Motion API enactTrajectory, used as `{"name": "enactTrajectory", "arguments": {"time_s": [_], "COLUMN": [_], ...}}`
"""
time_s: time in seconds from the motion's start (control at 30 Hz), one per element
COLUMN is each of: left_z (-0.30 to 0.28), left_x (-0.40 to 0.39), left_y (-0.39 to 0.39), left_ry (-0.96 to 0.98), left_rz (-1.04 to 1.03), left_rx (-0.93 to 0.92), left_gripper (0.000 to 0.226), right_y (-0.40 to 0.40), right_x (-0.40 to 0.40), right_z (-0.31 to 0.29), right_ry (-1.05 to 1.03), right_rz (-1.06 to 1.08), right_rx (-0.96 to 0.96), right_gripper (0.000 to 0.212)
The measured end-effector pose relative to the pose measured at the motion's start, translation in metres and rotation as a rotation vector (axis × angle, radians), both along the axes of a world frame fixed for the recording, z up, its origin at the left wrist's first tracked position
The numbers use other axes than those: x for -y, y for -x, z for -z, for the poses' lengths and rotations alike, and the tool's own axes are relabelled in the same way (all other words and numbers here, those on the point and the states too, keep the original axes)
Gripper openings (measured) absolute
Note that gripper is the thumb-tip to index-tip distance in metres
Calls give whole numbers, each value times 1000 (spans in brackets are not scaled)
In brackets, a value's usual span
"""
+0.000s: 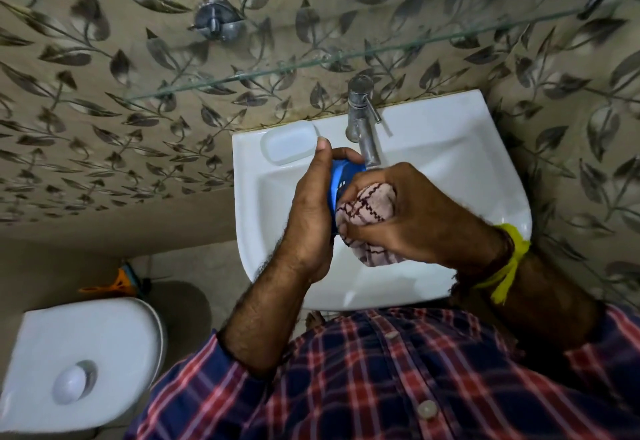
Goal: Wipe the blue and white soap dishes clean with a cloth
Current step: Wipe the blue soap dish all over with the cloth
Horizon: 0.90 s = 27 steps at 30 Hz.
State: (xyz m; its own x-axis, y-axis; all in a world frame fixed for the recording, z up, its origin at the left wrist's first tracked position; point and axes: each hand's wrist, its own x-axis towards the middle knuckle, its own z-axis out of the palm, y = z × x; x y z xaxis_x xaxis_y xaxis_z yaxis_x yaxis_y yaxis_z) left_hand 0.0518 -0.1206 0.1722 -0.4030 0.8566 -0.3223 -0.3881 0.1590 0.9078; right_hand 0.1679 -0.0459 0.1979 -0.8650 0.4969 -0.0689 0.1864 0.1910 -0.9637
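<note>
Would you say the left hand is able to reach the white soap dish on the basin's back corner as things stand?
Probably yes, but not freely: the left hand grips the blue soap dish, so it is occupied. The white soap dish lies just beyond its thumb on the basin ledge, with nothing between them.

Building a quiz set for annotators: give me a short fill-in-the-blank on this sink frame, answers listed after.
1. The left hand holds the ____ soap dish over the sink.
2. The right hand presses a bunched ____ against that dish.
3. The white soap dish sits on the sink rim to the ____ of the tap.
4. A ____ band is tied round the right wrist.

Missing words: blue; cloth; left; yellow
</note>
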Motion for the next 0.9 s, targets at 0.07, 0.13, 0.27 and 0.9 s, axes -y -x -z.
{"name": "enactTrajectory", "arguments": {"time_s": [0.07, 0.13, 0.27, 0.9], "left_z": [-1, -4, -9, 14], "left_x": [-1, -3, -3, -1], "left_y": [-1, 2, 2, -8], "left_ry": [12, 5, 73, -35], "left_rz": [-14, -21, -28, -57], "left_rx": [34, 65, 87, -392], "left_gripper": [54, 54, 59, 78], "right_y": [-1, 1, 1, -1], "right_x": [-4, -5, -3, -25], "right_z": [0, -1, 2, 2], "right_ry": [12, 1, -64, 561], "right_rz": [23, 17, -38, 163], "right_rx": [-11, -34, -20, -158], "right_gripper": [9, 9, 18, 22]}}
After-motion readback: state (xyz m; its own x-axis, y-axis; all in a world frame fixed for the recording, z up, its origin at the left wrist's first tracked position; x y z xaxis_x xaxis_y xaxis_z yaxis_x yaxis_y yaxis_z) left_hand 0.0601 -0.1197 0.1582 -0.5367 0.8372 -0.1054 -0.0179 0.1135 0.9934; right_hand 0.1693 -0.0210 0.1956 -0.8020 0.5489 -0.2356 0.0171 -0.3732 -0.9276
